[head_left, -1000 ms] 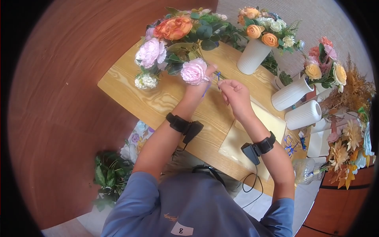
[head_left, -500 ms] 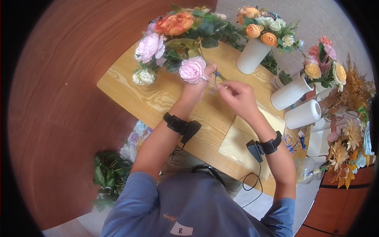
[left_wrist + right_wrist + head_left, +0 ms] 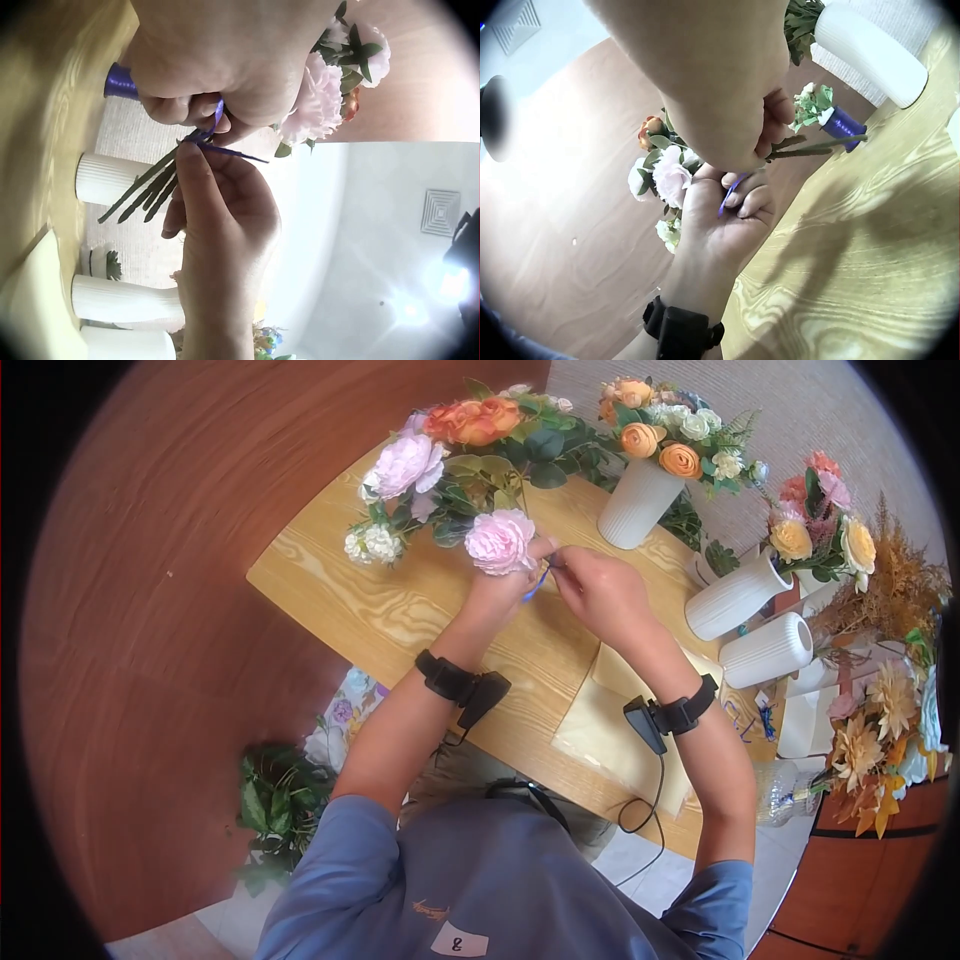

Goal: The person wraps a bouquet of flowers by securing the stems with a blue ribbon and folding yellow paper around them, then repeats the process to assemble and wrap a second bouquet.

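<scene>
My left hand (image 3: 497,598) grips a bouquet of artificial flowers by its stems, just below a pink peony (image 3: 500,542). Orange blooms (image 3: 472,422), another pink peony (image 3: 408,464) and small white flowers (image 3: 372,544) spread out beyond it. The cut green stems (image 3: 154,191) stick out past the fist, as the left wrist view shows. Around them runs a blue-purple ribbon (image 3: 236,154), one length of it crossing the left fingers. My right hand (image 3: 608,595) meets the left at the stems, its thumb and fingertips pinching the ribbon where it wraps them.
A ribbon spool (image 3: 845,127) stands on the wooden table (image 3: 330,565). A white vase (image 3: 640,505) with orange flowers is at the back; further white vases (image 3: 768,650) lie tilted at the right. Cream paper sheets (image 3: 600,725) lie near the front edge, with blue ribbon scraps (image 3: 766,718) beside them.
My right hand draws back a little from the stems, then returns to the ribbon against my left hand. The bouquet shifts slightly right, still held in the left hand.
</scene>
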Motion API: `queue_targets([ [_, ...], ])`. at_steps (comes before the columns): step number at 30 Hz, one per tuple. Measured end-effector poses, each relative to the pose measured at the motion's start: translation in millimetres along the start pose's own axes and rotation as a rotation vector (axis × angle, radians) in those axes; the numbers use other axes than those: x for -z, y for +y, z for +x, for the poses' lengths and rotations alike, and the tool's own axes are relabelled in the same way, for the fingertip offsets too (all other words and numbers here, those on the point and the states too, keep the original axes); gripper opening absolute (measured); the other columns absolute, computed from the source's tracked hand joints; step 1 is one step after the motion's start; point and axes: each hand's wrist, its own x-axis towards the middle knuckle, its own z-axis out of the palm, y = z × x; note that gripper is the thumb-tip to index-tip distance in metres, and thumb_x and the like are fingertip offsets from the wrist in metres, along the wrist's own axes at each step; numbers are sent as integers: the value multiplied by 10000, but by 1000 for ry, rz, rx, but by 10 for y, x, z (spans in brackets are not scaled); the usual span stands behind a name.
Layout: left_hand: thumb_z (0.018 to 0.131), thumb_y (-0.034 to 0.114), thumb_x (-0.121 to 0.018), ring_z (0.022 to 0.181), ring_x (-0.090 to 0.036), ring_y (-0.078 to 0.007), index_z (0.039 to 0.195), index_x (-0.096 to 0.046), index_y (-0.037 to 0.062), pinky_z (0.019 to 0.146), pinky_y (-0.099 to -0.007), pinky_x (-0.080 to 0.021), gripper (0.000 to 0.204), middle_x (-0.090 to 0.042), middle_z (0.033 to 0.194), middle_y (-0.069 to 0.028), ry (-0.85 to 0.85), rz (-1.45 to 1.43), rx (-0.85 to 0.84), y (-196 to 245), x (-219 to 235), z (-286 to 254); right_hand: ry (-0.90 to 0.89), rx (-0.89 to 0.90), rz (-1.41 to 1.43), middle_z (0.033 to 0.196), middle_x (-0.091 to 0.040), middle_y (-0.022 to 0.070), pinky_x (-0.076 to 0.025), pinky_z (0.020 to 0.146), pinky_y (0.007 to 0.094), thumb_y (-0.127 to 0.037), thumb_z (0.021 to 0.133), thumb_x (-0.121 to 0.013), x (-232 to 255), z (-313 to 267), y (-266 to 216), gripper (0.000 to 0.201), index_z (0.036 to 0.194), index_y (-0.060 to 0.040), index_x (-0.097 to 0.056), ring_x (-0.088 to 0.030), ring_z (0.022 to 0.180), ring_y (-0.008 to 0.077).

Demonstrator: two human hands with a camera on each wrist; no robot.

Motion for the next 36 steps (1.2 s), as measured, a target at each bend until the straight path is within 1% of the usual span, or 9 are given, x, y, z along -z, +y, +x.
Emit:
queue_targets([
  [3, 851, 123, -666, 409, -315, -29, 790, -588, 91, 388, -208, -181, 105, -432, 530, 64, 26, 77, 34, 15, 0, -15, -35, -14, -21, 812, -657, 130, -499, 611, 375, -128, 837, -636, -13, -11, 23, 119, 927, -53, -614, -640, 710, 304],
  [5, 848, 113, -665, 401, -315, -29, 833, -596, 79, 383, -209, -179, 79, -433, 526, 66, 9, 4, 60, 21, 49, 0, -67, -166, 223, 755, -647, 101, -479, 580, 335, -134, 868, -625, 12, -7, 38, 130, 933, -26, -594, -625, 647, 225],
  [9, 845, 104, -663, 398, -317, -30, 875, -599, 68, 383, -205, -184, 79, -433, 525, 65, 20, -4, 83, 64, 102, -6, -7, -314, 498, 719, -626, 112, -460, 557, 327, -160, 862, -627, -31, -30, 156, 187, 923, 13, -589, -592, 598, 193],
  [11, 845, 101, -663, 397, -314, -29, 883, -599, 64, 384, -204, -187, 83, -431, 527, 66, -5, -17, 86, 75, 110, -7, 19, -437, 722, 711, -590, 57, -438, 551, 280, -150, 857, -643, -95, -50, 194, 217, 961, 34, -593, -534, 595, 105],
  [14, 845, 100, -663, 399, -310, -25, 890, -602, 58, 386, -205, -185, 86, -429, 526, 65, 4, 2, 56, 55, 123, -33, 37, -391, 705, 721, -573, 33, -430, 550, 270, -144, 851, -643, -166, -91, 207, 228, 1005, 17, -596, -512, 595, 87],
  [20, 837, 104, -672, 401, -315, -26, 892, -608, 55, 388, -206, -190, 97, -431, 531, 65, -5, 16, 62, 13, 200, -43, -52, -278, 615, 732, -572, 45, -440, 564, 280, -143, 839, -637, -198, -96, 169, 257, 1076, -49, -609, -542, 603, 118],
  [27, 845, 121, -668, 401, -316, -22, 862, -610, 64, 388, -205, -186, 83, -434, 537, 67, 21, 9, 74, -53, 202, -28, -17, -217, 362, 792, -607, 88, -474, 590, 322, -140, 835, -630, -154, -105, 20, 202, 1016, -50, -615, -595, 649, 202],
  [29, 848, 120, -665, 401, -320, -19, 840, -603, 72, 386, -202, -186, 79, -442, 540, 65, -3, -8, 80, -47, 185, -32, 106, 5, 266, 806, -620, 96, -482, 599, 329, -127, 843, -620, -194, -102, 49, 180, 1008, -57, -603, -606, 665, 215],
  [36, 850, 111, -659, 402, -328, -16, 820, -593, 80, 379, -197, -186, 78, -446, 542, 64, -27, 15, 60, 13, 165, -58, 46, -191, 498, 814, -619, 86, -477, 596, 334, -114, 831, -621, -200, -152, 71, 204, 1023, -63, -574, -606, 668, 209],
])
